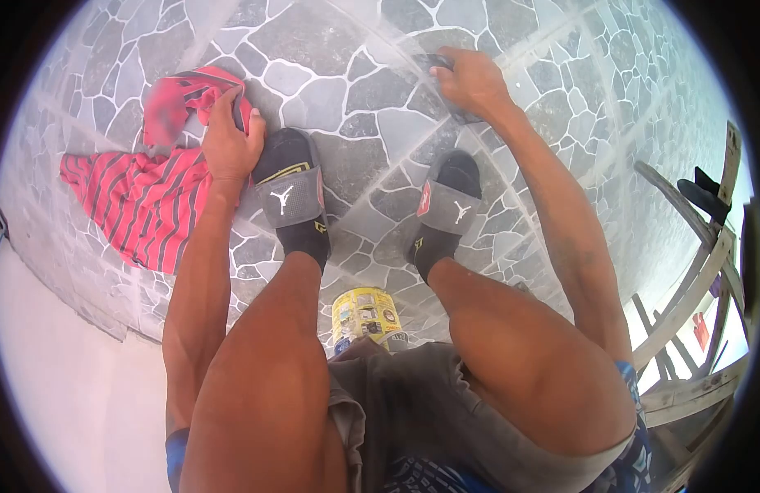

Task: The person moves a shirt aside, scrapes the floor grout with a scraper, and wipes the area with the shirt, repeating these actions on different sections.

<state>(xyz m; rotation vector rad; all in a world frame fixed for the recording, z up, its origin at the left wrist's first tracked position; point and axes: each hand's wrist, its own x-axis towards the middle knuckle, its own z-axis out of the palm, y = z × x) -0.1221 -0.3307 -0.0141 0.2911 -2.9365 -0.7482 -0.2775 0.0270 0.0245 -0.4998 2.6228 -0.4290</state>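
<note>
Striped cloth is being pinched by the left hand, a dark item by the right hand, fingers closed apparently for steadiness.

The cloth looks matt, the frame wooden.

Patterned floor, striped cloth, yellow bucket

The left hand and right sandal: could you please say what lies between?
In the head view, the left sandal and patterned floor lie between left hand and right sandal.
</note>
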